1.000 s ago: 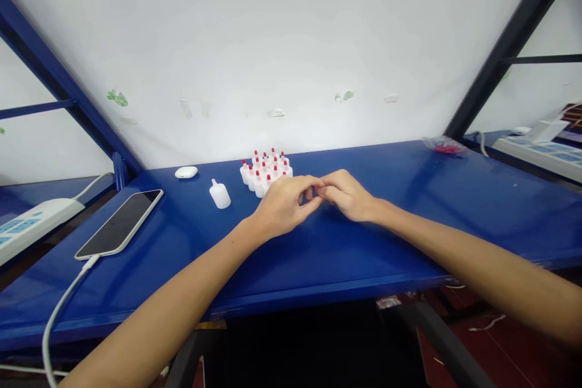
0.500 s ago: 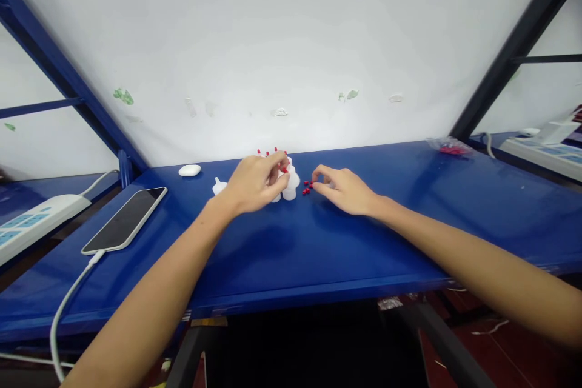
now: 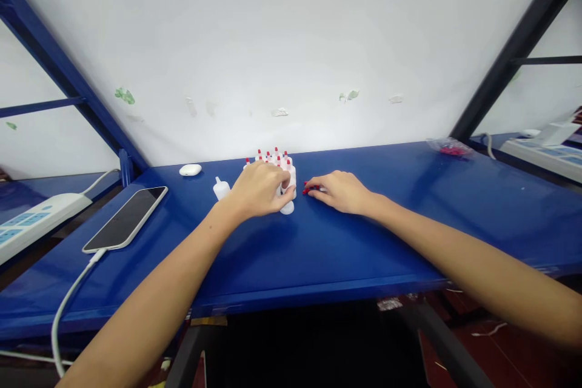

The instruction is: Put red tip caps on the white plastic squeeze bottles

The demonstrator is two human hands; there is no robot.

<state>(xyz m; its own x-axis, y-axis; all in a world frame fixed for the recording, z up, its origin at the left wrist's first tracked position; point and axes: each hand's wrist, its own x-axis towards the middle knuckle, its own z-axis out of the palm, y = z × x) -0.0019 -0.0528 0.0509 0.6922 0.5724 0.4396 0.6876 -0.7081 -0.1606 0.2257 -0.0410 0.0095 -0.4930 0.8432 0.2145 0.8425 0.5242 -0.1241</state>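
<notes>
My left hand [image 3: 261,189] has its thumb and fingers curled round a small white squeeze bottle [image 3: 287,208], whose base shows below the thumb; its top is hidden by the fingers. Just behind that hand stand several white bottles with red tips [image 3: 291,177], packed close together. To the left, one white bottle [image 3: 221,188] with a bare nozzle is partly covered by my wrist. My right hand [image 3: 341,191] rests low on the table, thumb and fingertips pinched in at small red caps [image 3: 305,190]. How many caps the fingers hold is hidden.
A phone [image 3: 127,218] on a white charging cable lies at the left, with a white earbud case [image 3: 190,170] farther back. A clear bag with red pieces [image 3: 454,150] lies at the back right. Blue metal posts frame the blue table [image 3: 318,254] by the wall.
My left hand has moved slightly right and toward me, uncovering more red-tipped bottles behind it. My right hand has moved slightly left, its fingers now closing over the loose red caps.
</notes>
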